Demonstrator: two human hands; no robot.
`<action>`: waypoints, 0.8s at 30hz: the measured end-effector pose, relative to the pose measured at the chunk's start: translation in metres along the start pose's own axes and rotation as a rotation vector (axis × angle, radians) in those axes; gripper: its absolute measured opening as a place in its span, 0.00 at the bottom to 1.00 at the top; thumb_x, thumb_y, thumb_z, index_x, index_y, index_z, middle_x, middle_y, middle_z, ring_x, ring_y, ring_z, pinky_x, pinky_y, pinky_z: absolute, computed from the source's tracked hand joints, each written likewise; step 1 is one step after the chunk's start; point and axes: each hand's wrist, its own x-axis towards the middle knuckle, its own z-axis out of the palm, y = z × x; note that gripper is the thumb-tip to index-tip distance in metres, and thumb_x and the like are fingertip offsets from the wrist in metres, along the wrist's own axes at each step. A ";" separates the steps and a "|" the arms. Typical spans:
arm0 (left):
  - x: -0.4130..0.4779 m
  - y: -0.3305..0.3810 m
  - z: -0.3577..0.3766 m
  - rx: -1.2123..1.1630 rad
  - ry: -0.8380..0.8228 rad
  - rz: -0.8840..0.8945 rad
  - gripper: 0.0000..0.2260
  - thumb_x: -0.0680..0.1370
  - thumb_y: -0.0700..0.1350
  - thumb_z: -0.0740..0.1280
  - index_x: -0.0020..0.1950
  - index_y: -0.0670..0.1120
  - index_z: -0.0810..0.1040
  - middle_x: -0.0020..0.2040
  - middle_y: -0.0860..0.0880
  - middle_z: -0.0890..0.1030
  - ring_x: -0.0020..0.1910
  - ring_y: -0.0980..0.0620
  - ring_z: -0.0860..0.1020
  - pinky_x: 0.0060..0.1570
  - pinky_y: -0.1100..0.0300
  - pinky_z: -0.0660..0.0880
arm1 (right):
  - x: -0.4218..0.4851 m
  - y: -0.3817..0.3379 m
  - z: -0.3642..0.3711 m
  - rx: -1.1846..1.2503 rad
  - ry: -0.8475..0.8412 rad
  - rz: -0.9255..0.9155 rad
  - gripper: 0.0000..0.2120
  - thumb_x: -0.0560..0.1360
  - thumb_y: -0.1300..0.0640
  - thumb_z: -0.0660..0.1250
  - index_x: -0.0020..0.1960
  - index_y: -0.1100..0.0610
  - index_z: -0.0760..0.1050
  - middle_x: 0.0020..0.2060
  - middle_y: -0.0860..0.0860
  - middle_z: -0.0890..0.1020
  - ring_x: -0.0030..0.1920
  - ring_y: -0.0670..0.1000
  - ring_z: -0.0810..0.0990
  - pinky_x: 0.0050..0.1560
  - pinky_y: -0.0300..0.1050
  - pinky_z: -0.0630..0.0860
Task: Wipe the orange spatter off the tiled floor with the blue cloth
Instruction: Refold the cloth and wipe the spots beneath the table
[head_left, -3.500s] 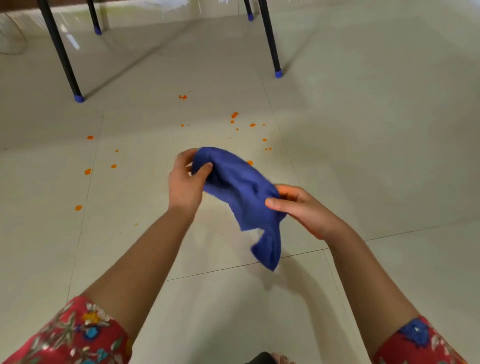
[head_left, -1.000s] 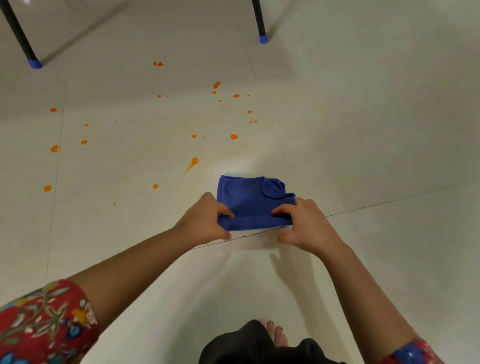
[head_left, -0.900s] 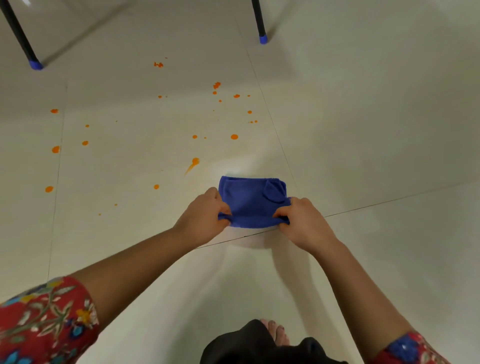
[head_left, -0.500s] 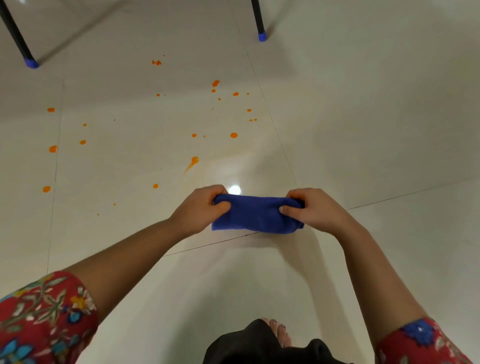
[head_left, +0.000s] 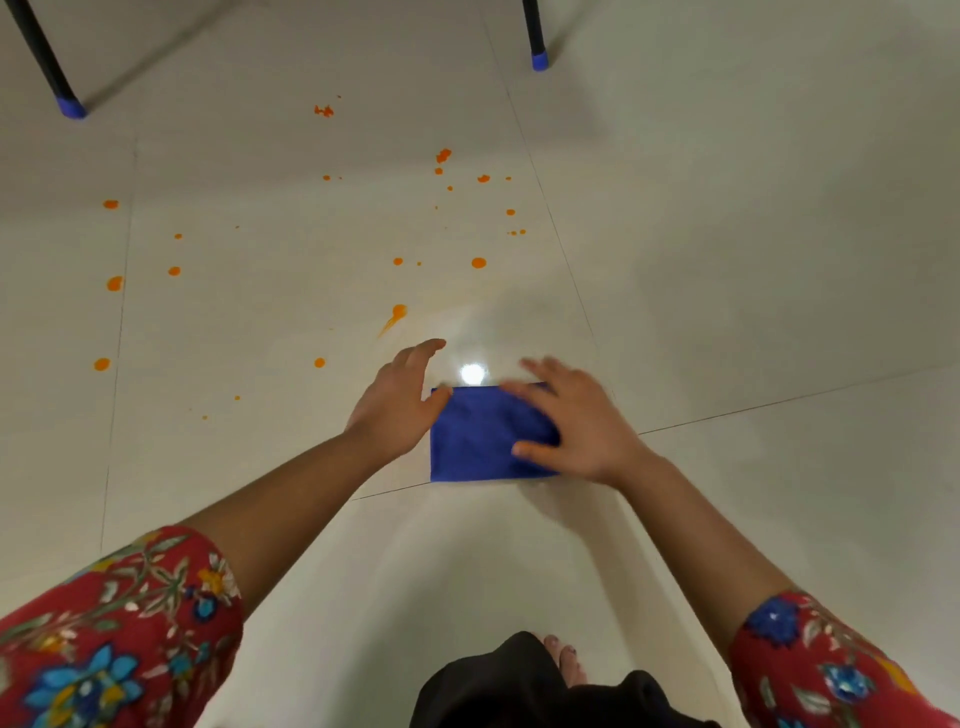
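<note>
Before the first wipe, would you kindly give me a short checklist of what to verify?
1. Blue cloth folded flat on the floor: ok.
2. Right hand flat on the cloth: ok.
3. Left hand on the cloth: not ok, open at its left edge.
4. Way to the nearest orange streak free: ok.
5. Cloth damp: cannot tell.

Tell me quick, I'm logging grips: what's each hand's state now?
Left hand: open, thumb at the left edge of the blue cloth.
Right hand: open, pressing flat on the cloth.
</note>
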 end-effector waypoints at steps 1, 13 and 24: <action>-0.001 -0.004 0.002 0.021 0.045 -0.002 0.23 0.80 0.47 0.61 0.75 0.52 0.60 0.74 0.50 0.65 0.70 0.48 0.66 0.64 0.54 0.65 | 0.000 -0.003 0.015 -0.038 -0.086 -0.112 0.35 0.72 0.32 0.56 0.77 0.42 0.58 0.79 0.48 0.55 0.78 0.53 0.50 0.76 0.55 0.48; 0.031 -0.037 -0.001 0.197 0.170 -0.051 0.25 0.79 0.50 0.63 0.75 0.49 0.63 0.77 0.48 0.59 0.76 0.48 0.57 0.72 0.52 0.58 | 0.052 -0.016 -0.029 0.926 0.574 0.618 0.13 0.83 0.49 0.56 0.57 0.53 0.76 0.43 0.46 0.80 0.48 0.51 0.78 0.47 0.42 0.71; 0.105 -0.037 -0.021 0.357 0.023 -0.208 0.51 0.69 0.65 0.70 0.79 0.48 0.42 0.79 0.49 0.41 0.78 0.48 0.41 0.76 0.50 0.50 | 0.122 0.038 0.005 -0.174 0.122 0.599 0.27 0.82 0.41 0.42 0.78 0.42 0.38 0.79 0.45 0.41 0.78 0.56 0.40 0.73 0.68 0.46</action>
